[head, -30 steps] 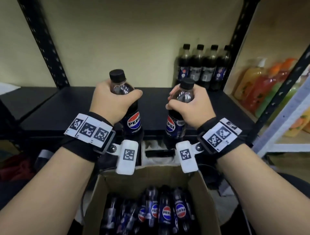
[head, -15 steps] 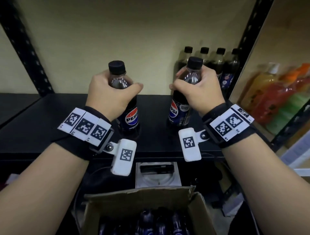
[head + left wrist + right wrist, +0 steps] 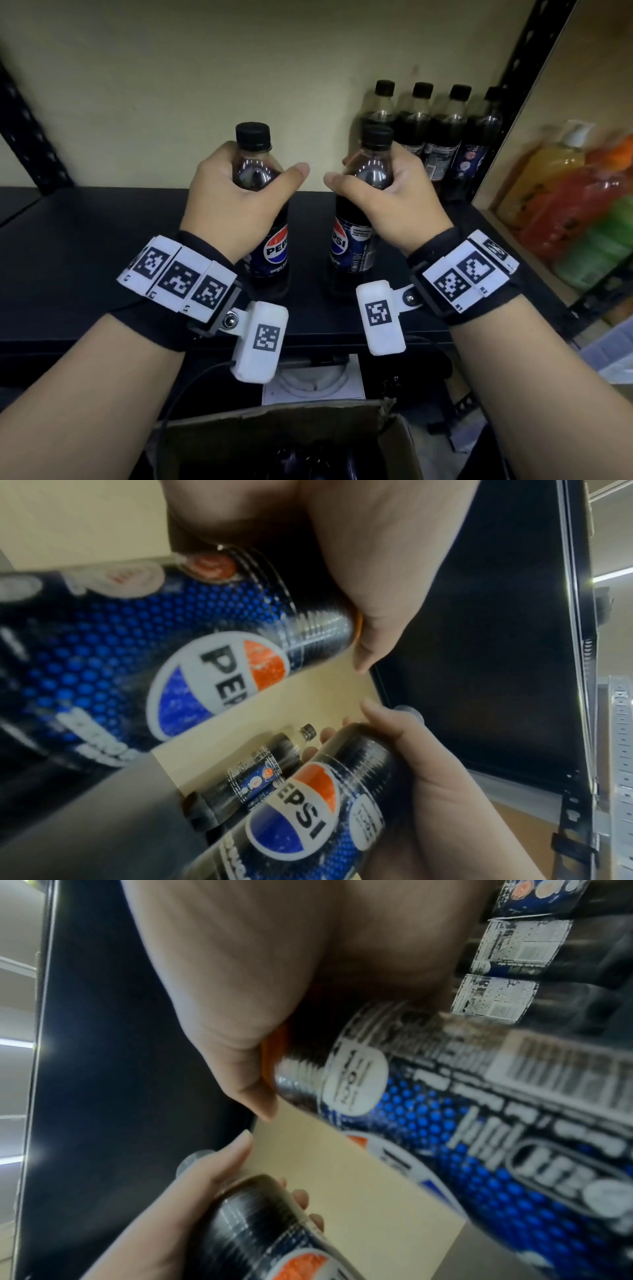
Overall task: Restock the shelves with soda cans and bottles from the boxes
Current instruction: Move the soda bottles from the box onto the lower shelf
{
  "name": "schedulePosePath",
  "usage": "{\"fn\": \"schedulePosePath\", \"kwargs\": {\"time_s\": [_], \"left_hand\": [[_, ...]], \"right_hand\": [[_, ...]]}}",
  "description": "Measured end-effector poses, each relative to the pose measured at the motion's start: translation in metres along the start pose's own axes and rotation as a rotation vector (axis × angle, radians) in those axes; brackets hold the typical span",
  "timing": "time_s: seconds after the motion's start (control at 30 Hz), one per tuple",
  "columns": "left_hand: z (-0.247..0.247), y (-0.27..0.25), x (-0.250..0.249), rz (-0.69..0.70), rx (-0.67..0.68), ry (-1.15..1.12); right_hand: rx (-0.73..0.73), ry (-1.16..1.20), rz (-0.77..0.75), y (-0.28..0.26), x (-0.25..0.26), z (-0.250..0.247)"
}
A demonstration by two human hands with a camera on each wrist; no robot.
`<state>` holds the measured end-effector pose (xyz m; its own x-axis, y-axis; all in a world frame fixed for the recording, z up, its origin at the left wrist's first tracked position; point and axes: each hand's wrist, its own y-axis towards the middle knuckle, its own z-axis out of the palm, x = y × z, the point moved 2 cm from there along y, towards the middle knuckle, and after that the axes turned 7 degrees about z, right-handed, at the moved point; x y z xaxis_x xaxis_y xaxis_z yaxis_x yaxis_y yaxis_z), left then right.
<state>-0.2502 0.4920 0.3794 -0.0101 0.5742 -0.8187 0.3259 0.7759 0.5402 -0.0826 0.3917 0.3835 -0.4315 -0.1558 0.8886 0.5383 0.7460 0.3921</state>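
Each hand holds one dark Pepsi bottle upright over the black shelf [image 3: 85, 246]. My left hand [image 3: 236, 198] grips the left bottle [image 3: 270, 250] around its shoulder, black cap showing above the fingers. My right hand [image 3: 387, 202] grips the right bottle [image 3: 352, 246] the same way, close to a row of several Pepsi bottles [image 3: 431, 137] standing at the shelf's back right. In the left wrist view the left bottle [image 3: 143, 656] fills the left side, with the right bottle [image 3: 308, 813] below it. The right wrist view shows the right bottle [image 3: 479, 1110] and the left hand [image 3: 192, 1204].
An open cardboard box [image 3: 274, 435] with more bottles sits below the shelf's front edge. Black shelf uprights [image 3: 534, 61] frame the bay. Orange, red and green bottles [image 3: 575, 205] stand on the neighbouring shelf at right. The shelf's left half is bare.
Both hands have carried their bottles up from above the box and forward over the shelf. The right bottle has drawn in toward the row at the back right.
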Motion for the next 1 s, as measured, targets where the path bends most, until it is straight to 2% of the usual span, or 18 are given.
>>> {"fn": "schedulePosePath", "kwargs": {"time_s": [0.1, 0.5, 0.73, 1.0], "left_hand": [[-0.008, -0.003, 0.002, 0.029, 0.084, 0.025], [-0.057, -0.002, -0.009, 0.089, 0.482, 0.069], [-0.048, 0.004, -0.005, 0.09, 0.434, 0.051], [-0.015, 0.041, 0.013, 0.074, 0.306, 0.183]], "right_hand": [[0.042, 0.005, -0.04, -0.007, 0.003, 0.003], [0.067, -0.326, -0.039, -0.034, 0.011, -0.038], [-0.012, -0.441, -0.054, -0.025, 0.011, -0.031], [-0.032, -0.493, -0.007, 0.017, -0.002, -0.018]]}}
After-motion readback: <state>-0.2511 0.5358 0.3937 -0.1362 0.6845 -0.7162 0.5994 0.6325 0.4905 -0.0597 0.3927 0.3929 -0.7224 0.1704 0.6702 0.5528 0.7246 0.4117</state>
